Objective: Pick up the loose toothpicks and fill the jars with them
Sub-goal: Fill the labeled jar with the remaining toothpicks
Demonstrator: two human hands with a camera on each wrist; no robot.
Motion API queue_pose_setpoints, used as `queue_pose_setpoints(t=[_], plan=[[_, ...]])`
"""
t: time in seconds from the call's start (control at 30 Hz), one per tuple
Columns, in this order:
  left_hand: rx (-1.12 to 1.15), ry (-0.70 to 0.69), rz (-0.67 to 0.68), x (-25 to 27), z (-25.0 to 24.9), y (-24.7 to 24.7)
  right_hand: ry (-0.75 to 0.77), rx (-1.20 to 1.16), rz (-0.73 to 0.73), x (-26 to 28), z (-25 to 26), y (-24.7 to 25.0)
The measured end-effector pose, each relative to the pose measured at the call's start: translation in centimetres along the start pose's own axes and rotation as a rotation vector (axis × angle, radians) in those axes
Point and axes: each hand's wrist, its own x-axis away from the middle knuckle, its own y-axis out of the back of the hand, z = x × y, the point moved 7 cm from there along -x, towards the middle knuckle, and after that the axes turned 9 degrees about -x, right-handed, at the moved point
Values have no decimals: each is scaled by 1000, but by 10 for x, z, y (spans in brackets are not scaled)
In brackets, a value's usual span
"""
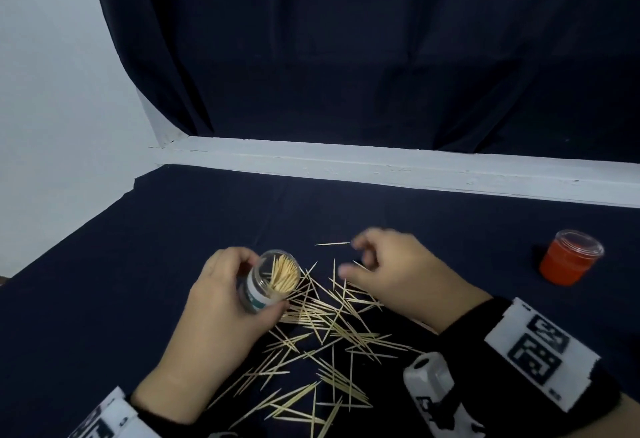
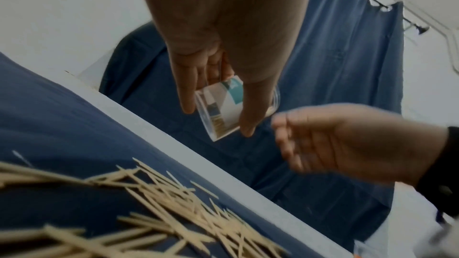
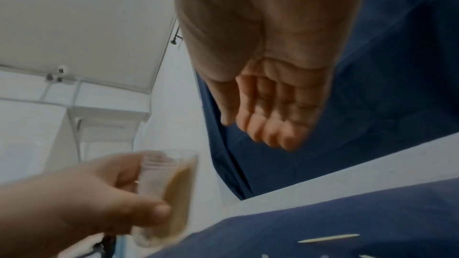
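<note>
One jar held left, right hand seemingly empty beside it

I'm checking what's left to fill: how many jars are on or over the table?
2: a clear plastic jar partly filled with toothpicks in the left hand, and a capped red jar at far right.

We see a dark blue curtain behind a white ledge. White wall stands at left
</note>
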Motion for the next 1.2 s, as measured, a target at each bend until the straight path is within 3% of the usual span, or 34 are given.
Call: queue_pose_setpoints(t=[0.1,0.23,0.5,0.67,0.73,0.87,1.0,1.2], plan=[[-5,41,-21,6,10,10,-257,428,356,18,-33,-30],[-6,103,-42,15,22,20,-294,535,504,24,-36,-56],[-34,191,-37,34,38,35,-88,487,367,-6,-9,-67],[-55,224,-31,40,47,39,-18,168,304,-26,27,-66],[-65,233,-29,41,51,41,-17,198,265,-37,29,-67],[-87,269,-14,45,59,44,-154,431,413,-40,11,-90],[-81,291,-18,48,63,48,-41,562,487,-31,19,-111],[-106,284,-6,47,60,45,26,468,537,-31,30,-128]])
